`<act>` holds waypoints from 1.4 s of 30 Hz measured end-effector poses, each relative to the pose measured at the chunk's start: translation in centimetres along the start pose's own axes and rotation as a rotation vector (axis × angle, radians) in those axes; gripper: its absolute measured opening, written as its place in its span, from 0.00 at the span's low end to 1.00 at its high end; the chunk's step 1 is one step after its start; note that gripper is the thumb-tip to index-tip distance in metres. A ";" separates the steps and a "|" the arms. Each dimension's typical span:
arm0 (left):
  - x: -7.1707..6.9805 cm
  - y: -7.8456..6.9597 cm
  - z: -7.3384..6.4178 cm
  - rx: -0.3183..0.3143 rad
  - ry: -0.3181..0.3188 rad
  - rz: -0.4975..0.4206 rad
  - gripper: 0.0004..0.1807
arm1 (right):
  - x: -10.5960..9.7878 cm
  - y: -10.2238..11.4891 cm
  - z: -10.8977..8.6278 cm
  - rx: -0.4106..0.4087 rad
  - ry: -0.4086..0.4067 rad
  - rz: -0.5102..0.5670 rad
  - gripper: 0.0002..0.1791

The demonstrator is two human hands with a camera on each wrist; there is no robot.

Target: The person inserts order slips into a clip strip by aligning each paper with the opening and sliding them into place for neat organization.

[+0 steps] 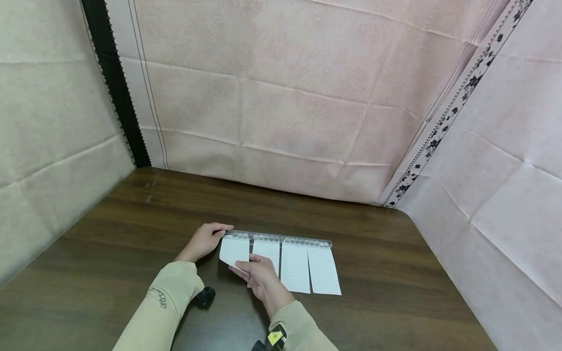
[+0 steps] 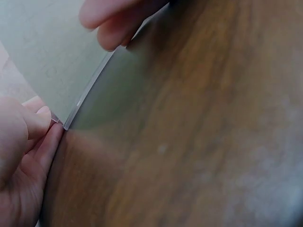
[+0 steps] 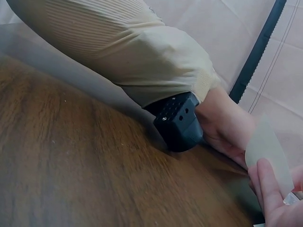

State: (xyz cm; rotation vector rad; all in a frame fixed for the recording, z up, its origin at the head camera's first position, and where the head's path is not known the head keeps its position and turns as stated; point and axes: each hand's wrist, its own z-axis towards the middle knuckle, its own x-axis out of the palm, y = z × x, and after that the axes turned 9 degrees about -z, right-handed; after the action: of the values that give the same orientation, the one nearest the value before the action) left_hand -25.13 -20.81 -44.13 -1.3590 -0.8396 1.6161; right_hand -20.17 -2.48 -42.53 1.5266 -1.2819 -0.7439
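Observation:
A row of several white paper flaps (image 1: 295, 268) hangs from a clear strip (image 1: 303, 241) with a line of round shapes along it. My left hand (image 1: 205, 242) pinches the strip's left end; the left wrist view shows its thumb and fingers at the corner. My right hand (image 1: 260, 280) pinches the lower edge of the leftmost flap (image 1: 234, 249), which is raised off the table. In the right wrist view, that flap (image 3: 271, 150) stands up above the right hand's fingers (image 3: 269, 182). The other flaps lie down side by side, with narrow gaps between some of them.
A dark brown wood-grain table (image 1: 386, 282) spreads under the hands. Pale patterned cloth (image 1: 281, 107) stands behind it and along both sides. A black camera (image 3: 177, 124) sits at the left wrist, below a beige sleeve (image 3: 165, 61).

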 end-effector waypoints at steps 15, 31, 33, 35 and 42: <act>-0.2 -0.1 -0.2 -0.002 0.014 0.007 0.15 | 0.3 -0.3 -0.4 -0.035 -0.025 0.008 0.19; -0.1 0.0 -0.1 -0.013 0.008 0.009 0.15 | 0.4 -0.3 -0.6 -0.020 -0.091 -0.057 0.30; -0.1 0.1 -0.1 -0.014 0.010 0.013 0.15 | 0.3 -0.4 -0.6 -0.017 -0.097 -0.096 0.33; -0.1 0.1 0.0 -0.015 0.013 0.016 0.15 | 0.1 -0.4 -0.7 -0.019 -0.091 -0.114 0.36; -0.1 0.1 -0.1 -0.028 0.020 0.009 0.15 | -0.6 -0.1 -1.2 -0.047 -0.008 -0.076 0.27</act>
State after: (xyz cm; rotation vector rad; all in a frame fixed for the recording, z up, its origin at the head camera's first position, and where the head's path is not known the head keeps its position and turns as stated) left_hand -25.06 -20.99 -44.18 -1.3980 -0.8478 1.6007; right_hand -19.21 -1.51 -42.33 1.5428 -1.2091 -0.8242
